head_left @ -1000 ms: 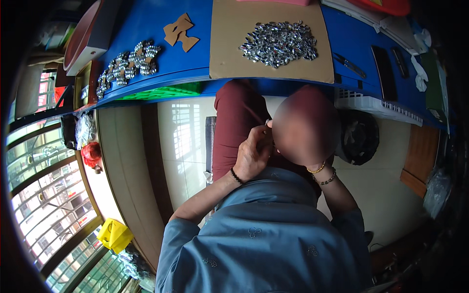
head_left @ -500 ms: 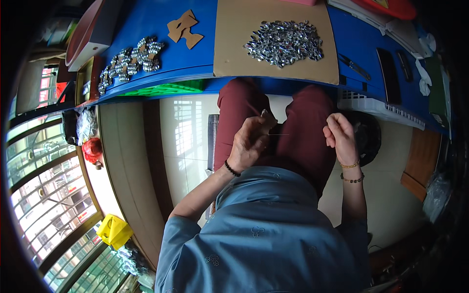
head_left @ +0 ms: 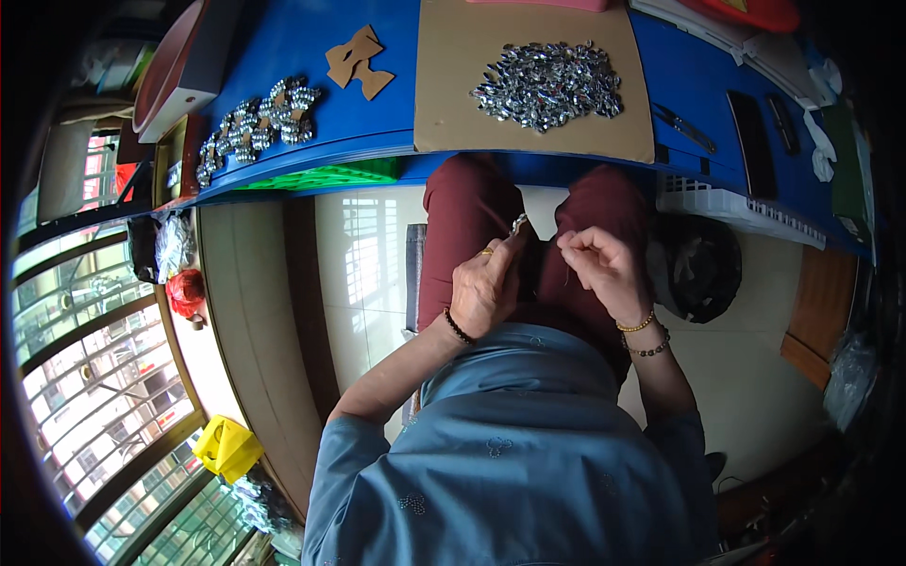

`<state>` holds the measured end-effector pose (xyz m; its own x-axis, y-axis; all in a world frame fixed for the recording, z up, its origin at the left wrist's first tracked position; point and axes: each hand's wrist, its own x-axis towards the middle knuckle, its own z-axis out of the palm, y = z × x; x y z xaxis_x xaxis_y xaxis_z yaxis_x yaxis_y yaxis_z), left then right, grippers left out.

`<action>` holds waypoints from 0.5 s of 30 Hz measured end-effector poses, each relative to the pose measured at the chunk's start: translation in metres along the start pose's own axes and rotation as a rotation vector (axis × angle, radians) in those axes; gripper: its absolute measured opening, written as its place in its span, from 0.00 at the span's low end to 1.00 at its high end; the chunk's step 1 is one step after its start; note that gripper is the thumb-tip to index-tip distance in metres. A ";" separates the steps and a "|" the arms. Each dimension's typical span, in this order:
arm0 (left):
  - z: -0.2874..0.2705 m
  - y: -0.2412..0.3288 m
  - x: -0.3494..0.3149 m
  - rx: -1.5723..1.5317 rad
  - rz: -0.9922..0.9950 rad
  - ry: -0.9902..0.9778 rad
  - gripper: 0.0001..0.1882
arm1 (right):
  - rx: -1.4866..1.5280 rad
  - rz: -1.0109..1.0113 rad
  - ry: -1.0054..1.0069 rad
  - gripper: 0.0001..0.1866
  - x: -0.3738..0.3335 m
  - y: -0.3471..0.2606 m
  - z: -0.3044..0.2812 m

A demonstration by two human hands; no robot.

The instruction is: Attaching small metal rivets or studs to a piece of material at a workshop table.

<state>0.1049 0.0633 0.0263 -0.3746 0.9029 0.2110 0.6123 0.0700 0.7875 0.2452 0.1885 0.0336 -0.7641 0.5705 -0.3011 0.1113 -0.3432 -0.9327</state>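
Over my lap, my left hand (head_left: 483,291) is closed with its back turned up. A short row of silver beads (head_left: 518,224) sticks out past its fingertips; the rest of that piece is hidden by the hand. To the right, my right hand (head_left: 606,272) is pinched together, and a fine thread (head_left: 567,275) hangs by its fingers. Whether the thread joins the beads, I cannot make out. On the table ahead lies a heap of silver faceted beads (head_left: 547,85) on a cardboard sheet (head_left: 439,118).
Several bead-wound cardboard pieces (head_left: 269,118) and plain bow-shaped cardboard cutouts (head_left: 360,64) lie on the blue table (head_left: 377,123) at left. Scissors-like tweezers (head_left: 684,128) and a dark phone (head_left: 751,141) lie at right. A white plastic basket (head_left: 741,219) sits below the table edge.
My right hand has moved left, close to my left hand. My left hand has rolled over, so its back faces up and the bead row shows at its fingertips.
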 end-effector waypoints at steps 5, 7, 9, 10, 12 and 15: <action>-0.003 -0.014 -0.005 0.005 -0.120 0.020 0.17 | 0.198 0.012 0.161 0.04 -0.013 -0.019 -0.031; -0.003 -0.016 -0.003 -0.031 -0.151 -0.015 0.14 | 0.117 -0.004 0.238 0.06 -0.017 -0.013 -0.040; -0.001 -0.017 0.000 -0.047 -0.140 0.000 0.13 | 0.056 0.029 0.216 0.05 -0.022 -0.013 -0.045; 0.000 -0.018 0.001 -0.062 -0.131 0.014 0.12 | -0.002 0.063 0.193 0.05 -0.024 -0.013 -0.047; 0.000 -0.019 0.002 -0.076 -0.120 0.027 0.11 | -0.059 0.096 0.171 0.05 -0.028 -0.012 -0.050; -0.003 -0.021 0.002 -0.057 -0.073 0.020 0.11 | -0.049 0.253 0.049 0.04 -0.032 -0.010 -0.052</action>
<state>0.0894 0.0624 0.0113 -0.4313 0.8874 0.1630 0.5427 0.1109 0.8326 0.3015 0.2130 0.0423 -0.6763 0.5073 -0.5341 0.3264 -0.4436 -0.8347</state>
